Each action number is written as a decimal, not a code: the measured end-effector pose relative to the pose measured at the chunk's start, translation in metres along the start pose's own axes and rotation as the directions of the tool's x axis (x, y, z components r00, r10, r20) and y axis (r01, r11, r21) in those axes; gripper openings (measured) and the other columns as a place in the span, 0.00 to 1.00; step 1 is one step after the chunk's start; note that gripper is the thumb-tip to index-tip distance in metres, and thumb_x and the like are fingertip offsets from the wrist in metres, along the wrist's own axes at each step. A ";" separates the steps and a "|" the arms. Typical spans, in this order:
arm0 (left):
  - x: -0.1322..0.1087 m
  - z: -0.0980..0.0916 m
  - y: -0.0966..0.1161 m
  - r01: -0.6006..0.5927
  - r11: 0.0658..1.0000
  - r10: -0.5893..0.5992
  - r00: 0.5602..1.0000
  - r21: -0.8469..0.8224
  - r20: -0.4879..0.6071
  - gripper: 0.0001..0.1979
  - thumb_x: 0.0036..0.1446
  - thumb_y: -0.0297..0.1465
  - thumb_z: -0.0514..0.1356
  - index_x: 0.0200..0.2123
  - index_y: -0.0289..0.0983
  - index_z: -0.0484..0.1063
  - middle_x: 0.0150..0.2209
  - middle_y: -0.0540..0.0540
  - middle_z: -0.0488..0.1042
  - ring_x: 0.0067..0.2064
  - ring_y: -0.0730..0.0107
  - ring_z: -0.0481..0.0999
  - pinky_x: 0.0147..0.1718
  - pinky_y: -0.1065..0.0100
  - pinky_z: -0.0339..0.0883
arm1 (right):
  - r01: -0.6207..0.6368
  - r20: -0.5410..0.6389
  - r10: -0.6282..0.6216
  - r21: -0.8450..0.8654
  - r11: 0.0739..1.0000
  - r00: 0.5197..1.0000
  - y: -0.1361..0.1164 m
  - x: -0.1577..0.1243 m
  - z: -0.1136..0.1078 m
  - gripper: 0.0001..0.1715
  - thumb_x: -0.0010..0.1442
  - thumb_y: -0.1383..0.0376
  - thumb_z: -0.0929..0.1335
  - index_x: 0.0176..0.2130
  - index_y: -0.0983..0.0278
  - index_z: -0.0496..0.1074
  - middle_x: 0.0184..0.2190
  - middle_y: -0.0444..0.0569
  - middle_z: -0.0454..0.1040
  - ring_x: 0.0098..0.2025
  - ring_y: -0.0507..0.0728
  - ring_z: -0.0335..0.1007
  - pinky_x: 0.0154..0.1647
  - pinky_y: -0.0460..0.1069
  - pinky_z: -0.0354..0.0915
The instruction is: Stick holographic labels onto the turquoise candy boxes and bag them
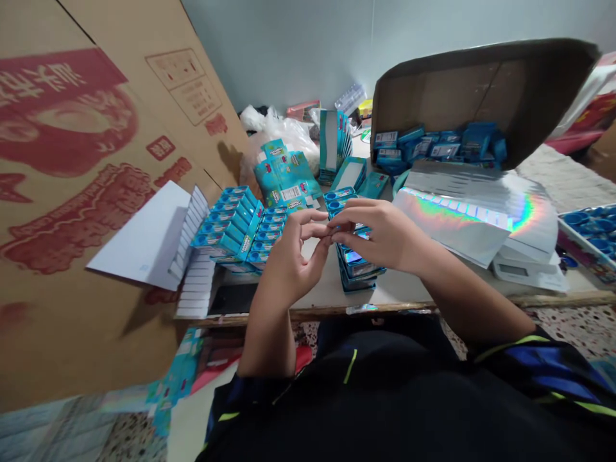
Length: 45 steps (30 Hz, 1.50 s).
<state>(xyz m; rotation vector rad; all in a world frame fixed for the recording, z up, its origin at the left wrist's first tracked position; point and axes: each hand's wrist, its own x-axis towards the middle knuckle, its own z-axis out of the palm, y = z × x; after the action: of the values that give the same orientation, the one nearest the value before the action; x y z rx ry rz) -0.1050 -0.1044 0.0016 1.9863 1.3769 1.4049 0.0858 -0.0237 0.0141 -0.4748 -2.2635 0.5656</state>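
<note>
My left hand and my right hand meet at the fingertips above the table. Both are closed in a pinch; whatever sits between the fingers is too small or hidden to make out. Beneath my right hand stands a stack of small blue boxes, partly covered by it. Left of my left hand, more blue boxes are piled in rows. Behind the hands lie unfolded blue cartons, with a bundle of flat cartons standing upright beside them.
A cardboard box tipped on its side holds several blue packs. Shiny silver sheets rest over a white scale at right. A tray of blue pieces sits farther right. The large carton walls off the left side.
</note>
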 end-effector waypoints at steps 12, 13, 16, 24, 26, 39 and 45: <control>0.014 0.024 -0.044 0.307 0.653 -0.317 0.941 -0.692 0.117 0.28 0.49 0.38 0.74 0.52 0.41 0.73 0.43 0.46 0.80 0.42 0.66 0.81 0.45 0.64 0.77 | -0.134 -0.357 0.206 0.216 0.967 0.911 0.000 0.012 0.015 0.07 0.62 0.62 0.72 0.34 0.59 0.82 0.33 0.46 0.79 0.35 0.54 0.71 0.37 0.51 0.67; 0.014 0.030 -0.045 0.305 0.642 -0.335 0.937 -0.703 0.100 0.25 0.49 0.41 0.74 0.48 0.40 0.76 0.40 0.47 0.80 0.39 0.68 0.81 0.44 0.65 0.76 | -0.172 -0.366 0.253 0.240 0.955 0.896 0.001 0.013 0.017 0.07 0.61 0.62 0.72 0.33 0.60 0.82 0.32 0.46 0.79 0.34 0.54 0.71 0.36 0.51 0.67; 0.015 0.039 -0.046 0.306 0.622 -0.417 0.909 -0.720 0.026 0.19 0.48 0.43 0.75 0.36 0.37 0.78 0.31 0.50 0.78 0.32 0.73 0.78 0.39 0.67 0.75 | -0.249 -0.377 0.339 0.267 0.931 0.862 0.007 0.014 0.021 0.07 0.58 0.61 0.74 0.31 0.61 0.82 0.31 0.46 0.81 0.33 0.54 0.72 0.34 0.50 0.66; 0.026 0.031 -0.051 0.382 0.576 -0.500 0.864 -0.723 0.059 0.15 0.54 0.42 0.67 0.38 0.36 0.79 0.30 0.46 0.80 0.34 0.67 0.80 0.38 0.67 0.73 | -0.383 -0.359 0.434 0.207 0.900 0.827 0.023 0.010 0.022 0.05 0.55 0.62 0.74 0.30 0.61 0.81 0.29 0.46 0.81 0.33 0.55 0.74 0.34 0.50 0.65; 0.028 0.032 -0.052 0.407 0.564 -0.496 0.863 -0.718 0.100 0.20 0.57 0.48 0.64 0.39 0.35 0.79 0.30 0.44 0.81 0.34 0.66 0.80 0.38 0.66 0.73 | -0.386 -0.354 0.418 0.161 0.908 0.837 0.025 0.009 0.024 0.04 0.55 0.63 0.73 0.31 0.61 0.81 0.29 0.45 0.80 0.34 0.55 0.74 0.36 0.50 0.66; 0.029 0.039 -0.066 0.395 0.721 -0.450 0.891 -0.569 0.048 0.21 0.62 0.50 0.61 0.44 0.38 0.77 0.31 0.47 0.78 0.32 0.69 0.76 0.40 0.64 0.71 | -0.335 -0.273 0.392 0.234 0.913 0.878 0.033 0.004 0.026 0.07 0.58 0.60 0.73 0.31 0.60 0.80 0.31 0.46 0.81 0.35 0.56 0.74 0.37 0.51 0.66; 0.029 0.043 -0.073 0.400 0.797 -0.449 0.894 -0.454 0.000 0.21 0.53 0.48 0.71 0.40 0.36 0.80 0.32 0.48 0.77 0.32 0.72 0.72 0.35 0.69 0.67 | -0.328 -0.263 0.401 0.279 0.902 0.877 0.034 0.002 0.025 0.08 0.58 0.59 0.73 0.31 0.61 0.81 0.31 0.46 0.81 0.34 0.56 0.74 0.36 0.51 0.66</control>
<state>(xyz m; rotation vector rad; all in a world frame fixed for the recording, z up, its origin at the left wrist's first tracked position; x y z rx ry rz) -0.1044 -0.0353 -0.0551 1.2304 1.2937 1.4571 0.0715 -0.0006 -0.0188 -0.8266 -1.7836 0.8633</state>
